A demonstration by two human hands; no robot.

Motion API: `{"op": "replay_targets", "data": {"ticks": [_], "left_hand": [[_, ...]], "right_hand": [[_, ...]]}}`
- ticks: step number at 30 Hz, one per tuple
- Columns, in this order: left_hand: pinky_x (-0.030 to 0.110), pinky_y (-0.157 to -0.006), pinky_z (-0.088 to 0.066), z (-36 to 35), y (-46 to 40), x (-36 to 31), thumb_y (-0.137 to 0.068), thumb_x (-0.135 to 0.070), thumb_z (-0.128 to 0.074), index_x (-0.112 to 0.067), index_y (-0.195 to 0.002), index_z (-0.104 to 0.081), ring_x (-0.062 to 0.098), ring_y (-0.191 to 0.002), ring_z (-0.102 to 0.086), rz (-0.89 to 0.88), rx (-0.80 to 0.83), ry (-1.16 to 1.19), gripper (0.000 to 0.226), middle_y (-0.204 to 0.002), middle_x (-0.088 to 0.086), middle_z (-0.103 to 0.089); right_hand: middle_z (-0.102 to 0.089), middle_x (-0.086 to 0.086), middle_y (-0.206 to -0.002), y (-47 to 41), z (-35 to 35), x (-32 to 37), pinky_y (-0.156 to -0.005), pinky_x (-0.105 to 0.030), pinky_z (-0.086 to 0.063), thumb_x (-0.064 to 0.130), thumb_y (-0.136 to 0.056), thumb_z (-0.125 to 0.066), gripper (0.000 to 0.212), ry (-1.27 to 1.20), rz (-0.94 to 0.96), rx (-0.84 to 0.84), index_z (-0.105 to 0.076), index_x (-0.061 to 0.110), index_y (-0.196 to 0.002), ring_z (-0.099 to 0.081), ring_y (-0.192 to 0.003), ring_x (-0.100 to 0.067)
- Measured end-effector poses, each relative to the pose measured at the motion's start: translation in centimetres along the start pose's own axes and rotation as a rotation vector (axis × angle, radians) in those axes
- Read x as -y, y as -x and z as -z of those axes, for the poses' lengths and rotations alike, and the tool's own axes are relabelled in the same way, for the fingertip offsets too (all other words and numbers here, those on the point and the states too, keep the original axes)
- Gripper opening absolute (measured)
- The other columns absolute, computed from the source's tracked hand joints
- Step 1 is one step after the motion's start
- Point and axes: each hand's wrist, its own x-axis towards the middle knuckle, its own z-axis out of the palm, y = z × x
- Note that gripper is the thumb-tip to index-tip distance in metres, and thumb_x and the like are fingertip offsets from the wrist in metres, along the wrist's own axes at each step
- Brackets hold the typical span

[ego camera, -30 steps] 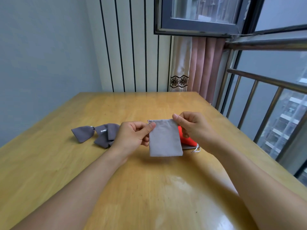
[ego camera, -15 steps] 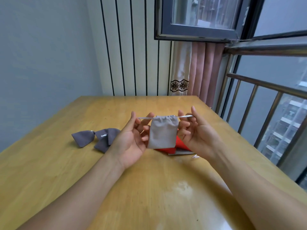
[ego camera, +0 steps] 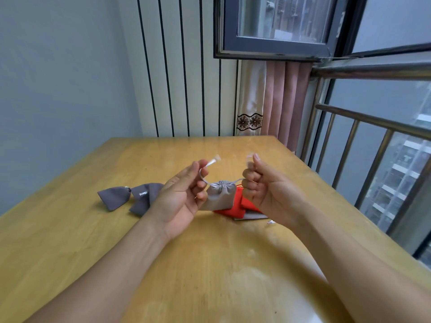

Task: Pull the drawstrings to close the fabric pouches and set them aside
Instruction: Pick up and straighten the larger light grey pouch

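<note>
Hanging between my two hands, the grey pouch (ego camera: 218, 197) is held above the counter (ego camera: 116, 229), its gathered mouth uppermost and its long axis running down and slightly left. My left hand (ego camera: 179, 194) pinches one drawstring (ego camera: 205, 176) up and to the left; my right hand (ego camera: 263, 185) is fisted on what seems to be the other cord, though blur hides the end. The cords leave the mouth sideways. I judge it nearly cinched. The closed pouches (ego camera: 130, 197) lie leftward, nearer my left hand; the red pouch (ego camera: 233, 206) sits just behind.
</note>
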Motion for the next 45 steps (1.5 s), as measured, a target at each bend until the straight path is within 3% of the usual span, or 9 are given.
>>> {"op": "replay_targets", "data": {"ticks": [2, 7, 13, 17, 21, 25, 30, 36, 45], "left_hand": [[0.015, -0.048, -0.037, -0.3, 0.2, 0.2, -0.082, -0.015, -0.063, -0.016, -0.107, -0.07, 0.005, -0.061, -0.047, -0.013, 0.046, -0.084, 0.026, -0.087, -0.003, -0.07], [0.014, -0.047, -0.033, -0.8, 0.5, 0.5, -0.084, -0.02, -0.062, -0.011, -0.12, -0.063, 0.004, -0.058, -0.044, -0.047, 0.035, -0.224, 0.037, -0.09, -0.004, -0.072], [0.014, -0.047, -0.03, -1.1, 0.7, 0.9, -0.097, -0.023, -0.055, -0.016, -0.089, -0.071, 0.005, -0.054, -0.038, -0.22, -0.093, -0.448, 0.02, -0.064, -0.005, -0.056], [0.013, -0.054, -0.037, -1.6, 0.8, 0.8, -0.095, -0.025, -0.059, -0.015, -0.082, -0.074, 0.004, -0.055, -0.044, -0.311, -0.144, -0.539, 0.022, -0.058, -0.006, -0.053], [0.014, -0.049, -0.036, -2.4, 1.6, 1.5, -0.087, -0.028, -0.064, -0.021, -0.067, -0.074, 0.006, -0.048, -0.042, -0.318, -0.047, -0.609, 0.023, -0.05, -0.002, -0.048], [0.017, -0.051, -0.035, -2.7, 2.0, 1.6, -0.093, -0.017, -0.06, -0.009, -0.064, -0.066, 0.009, -0.05, -0.04, -0.286, 0.036, -0.636, 0.031, -0.051, -0.001, -0.046], [0.015, -0.049, -0.034, -2.9, 2.2, 1.8, -0.096, -0.017, -0.056, 0.001, -0.06, -0.052, 0.006, -0.045, -0.04, -0.18, 0.103, -0.535, 0.04, -0.05, -0.004, -0.046], [0.015, -0.049, -0.037, -2.8, 1.9, 2.3, -0.092, -0.021, -0.064, -0.007, -0.063, -0.063, 0.008, -0.045, -0.043, -0.203, -0.016, -0.626, 0.032, -0.053, 0.001, -0.053], [0.019, -0.062, -0.05, -2.0, 1.2, 2.2, -0.097, -0.025, -0.057, -0.008, -0.087, -0.073, 0.009, -0.06, -0.059, -0.142, -0.173, -0.458, 0.025, -0.072, 0.004, -0.067]], "right_hand": [[-0.057, 0.002, -0.071, 0.4, -0.2, -0.2, -0.049, -0.015, -0.036, 0.018, -0.089, -0.061, 0.007, 0.068, 0.008, 0.067, -0.066, 0.013, -0.089, -0.043, -0.057, -0.006], [-0.069, -0.001, -0.088, 0.6, -0.5, -0.2, -0.048, -0.017, -0.029, 0.012, -0.089, -0.061, 0.039, 0.143, 0.045, 0.078, -0.06, 0.013, -0.128, -0.04, -0.055, -0.007], [-0.071, 0.0, -0.088, 0.9, -0.6, 0.4, -0.041, -0.014, -0.024, 0.021, -0.084, -0.065, 0.016, 0.276, 0.215, 0.018, -0.071, 0.013, -0.097, -0.029, -0.051, -0.006], [-0.071, 0.004, -0.112, 1.2, -0.8, 0.7, -0.072, -0.025, -0.038, 0.019, -0.083, -0.071, 0.007, 0.365, 0.279, 0.075, -0.077, 0.019, -0.087, -0.059, -0.091, -0.009], [-0.062, -0.003, -0.137, 1.9, -1.9, -0.1, -0.105, -0.045, -0.044, 0.019, -0.08, -0.076, 0.008, 0.439, 0.28, 0.26, -0.08, 0.015, -0.087, -0.051, -0.134, -0.023], [-0.063, -0.024, -0.105, 1.2, -1.5, -0.9, -0.081, -0.059, -0.042, 0.029, -0.08, -0.081, 0.036, 0.462, 0.208, 0.085, -0.074, 0.004, -0.105, -0.05, -0.086, -0.049], [-0.045, -0.047, -0.081, 0.9, -1.6, -1.3, -0.07, -0.054, -0.028, 0.034, -0.081, -0.081, 0.041, 0.455, 0.205, 0.035, -0.072, 0.004, -0.109, -0.039, -0.068, -0.056], [-0.05, -0.008, -0.061, 1.4, -2.0, -1.1, -0.051, -0.025, -0.029, 0.022, -0.094, -0.064, 0.023, 0.593, 0.23, -0.024, -0.077, 0.004, -0.098, -0.035, -0.055, -0.014], [-0.075, -0.022, -0.089, 1.2, -1.8, -0.6, -0.062, -0.025, -0.055, -0.005, -0.089, -0.065, 0.016, 0.505, 0.245, -0.134, -0.07, -0.001, -0.103, -0.064, -0.069, -0.02]]}}
